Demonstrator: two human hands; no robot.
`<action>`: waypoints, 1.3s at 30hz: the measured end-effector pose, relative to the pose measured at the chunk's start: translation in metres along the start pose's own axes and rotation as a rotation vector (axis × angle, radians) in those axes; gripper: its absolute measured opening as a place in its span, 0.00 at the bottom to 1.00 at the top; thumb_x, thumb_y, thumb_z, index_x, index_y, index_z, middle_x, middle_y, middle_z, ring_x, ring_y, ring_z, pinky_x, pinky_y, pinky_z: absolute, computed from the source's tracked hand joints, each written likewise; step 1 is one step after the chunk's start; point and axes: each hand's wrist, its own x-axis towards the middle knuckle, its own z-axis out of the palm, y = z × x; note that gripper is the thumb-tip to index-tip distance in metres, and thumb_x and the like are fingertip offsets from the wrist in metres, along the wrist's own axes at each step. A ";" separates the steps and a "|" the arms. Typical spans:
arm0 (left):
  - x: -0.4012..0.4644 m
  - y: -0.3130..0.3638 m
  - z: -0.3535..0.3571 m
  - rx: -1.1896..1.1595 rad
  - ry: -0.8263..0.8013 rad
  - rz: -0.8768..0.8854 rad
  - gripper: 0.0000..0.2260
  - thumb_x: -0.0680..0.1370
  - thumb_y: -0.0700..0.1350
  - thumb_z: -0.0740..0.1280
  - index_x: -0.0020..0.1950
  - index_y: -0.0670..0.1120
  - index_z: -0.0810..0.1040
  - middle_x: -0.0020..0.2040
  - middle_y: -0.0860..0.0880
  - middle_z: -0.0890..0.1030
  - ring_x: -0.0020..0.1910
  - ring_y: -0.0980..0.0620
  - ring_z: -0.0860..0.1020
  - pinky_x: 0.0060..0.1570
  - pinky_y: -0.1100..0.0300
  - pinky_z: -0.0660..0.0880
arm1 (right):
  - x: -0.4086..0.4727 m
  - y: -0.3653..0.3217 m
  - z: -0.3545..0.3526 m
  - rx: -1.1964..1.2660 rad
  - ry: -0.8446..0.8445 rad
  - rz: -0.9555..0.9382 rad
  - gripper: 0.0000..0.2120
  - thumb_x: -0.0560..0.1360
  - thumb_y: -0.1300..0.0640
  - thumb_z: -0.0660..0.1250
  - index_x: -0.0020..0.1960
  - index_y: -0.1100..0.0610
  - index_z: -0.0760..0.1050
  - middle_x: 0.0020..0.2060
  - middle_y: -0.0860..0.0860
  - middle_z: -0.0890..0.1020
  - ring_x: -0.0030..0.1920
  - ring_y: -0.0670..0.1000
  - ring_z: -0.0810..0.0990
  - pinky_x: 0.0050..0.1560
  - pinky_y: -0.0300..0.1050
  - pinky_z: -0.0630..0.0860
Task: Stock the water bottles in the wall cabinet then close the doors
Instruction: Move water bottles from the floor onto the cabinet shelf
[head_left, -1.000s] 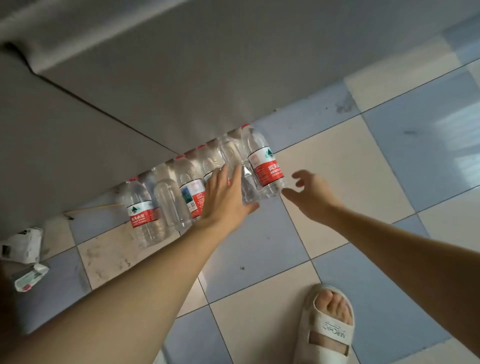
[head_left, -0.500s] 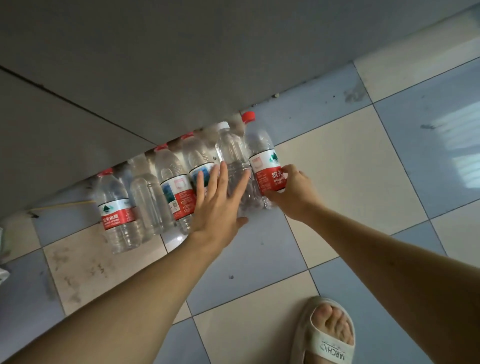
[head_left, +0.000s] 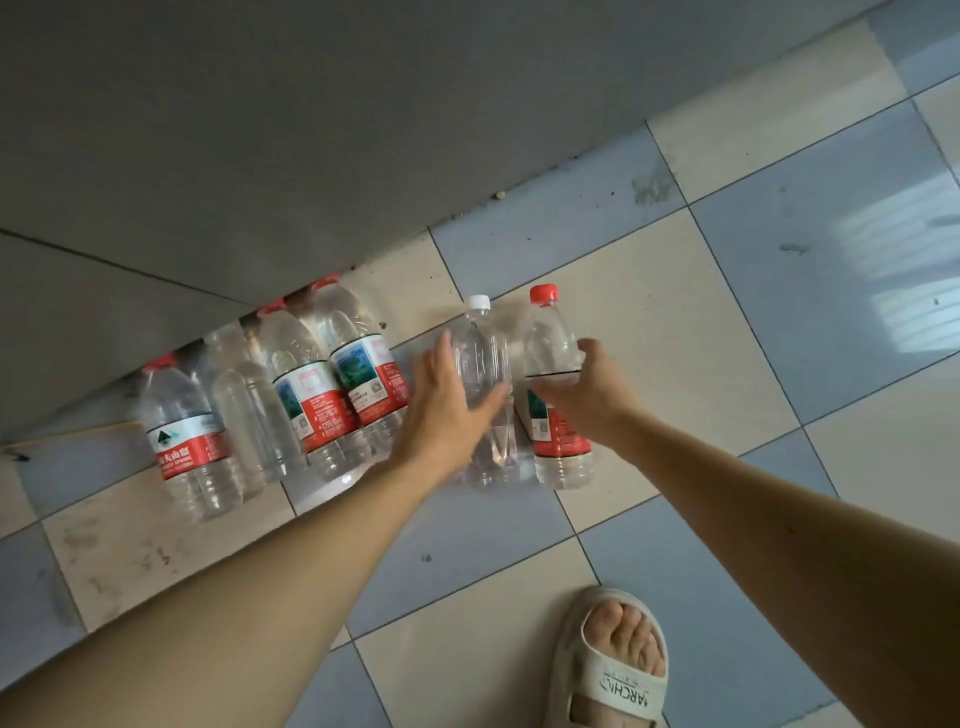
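Bottles stand on the tiled floor (head_left: 701, 332) at the foot of a grey wall (head_left: 363, 130), and I take the white-capped bottle (head_left: 480, 364) as my landmark for every position below. It is clear and label-free, upright, standing away from the wall. My left hand (head_left: 447, 410) is against its left side: fingers fairly straight along the body, thumb crossing the front of it; I read that as touching, and I cannot tell whether a full grip is made. Just right of the landmark, touching or nearly touching it, stands the red-capped bottle (head_left: 553, 374) with a red and white label on its lower half. My right hand (head_left: 587, 395) wraps this one at mid-height, thumb across the front and fingers curled round the right side, so it is gripped. Left of the landmark, closer to the wall, I log a row of four bottles (head_left: 270, 410) standing packed side by side: two red-labelled ones nearest the landmark, then a plain clear one, then another red-labelled one at the far left end. Their caps sit in the shadow at the wall's base. Below and right of the landmark, well apart from it, my foot in a pale slide sandal (head_left: 613, 670) is on the tiles. Both forearms are bare.
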 end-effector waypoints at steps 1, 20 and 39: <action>0.013 0.003 -0.001 -0.024 0.024 -0.054 0.43 0.78 0.60 0.68 0.83 0.48 0.46 0.81 0.44 0.56 0.77 0.42 0.63 0.70 0.48 0.67 | 0.008 -0.005 -0.002 0.001 0.004 -0.011 0.36 0.74 0.48 0.74 0.75 0.55 0.61 0.64 0.58 0.74 0.58 0.61 0.78 0.57 0.61 0.80; 0.022 0.068 -0.036 -0.134 0.111 0.094 0.25 0.68 0.47 0.80 0.60 0.50 0.73 0.57 0.50 0.67 0.43 0.65 0.71 0.44 0.84 0.62 | -0.021 0.001 -0.061 0.274 0.169 -0.151 0.33 0.66 0.58 0.81 0.61 0.46 0.64 0.50 0.40 0.74 0.53 0.53 0.80 0.51 0.57 0.83; -0.011 0.060 -0.025 -0.017 0.119 0.373 0.31 0.63 0.43 0.83 0.62 0.49 0.74 0.56 0.55 0.70 0.52 0.55 0.75 0.46 0.79 0.67 | -0.053 0.029 -0.068 0.192 0.341 -0.320 0.33 0.68 0.56 0.81 0.65 0.49 0.66 0.55 0.42 0.76 0.54 0.50 0.78 0.52 0.52 0.79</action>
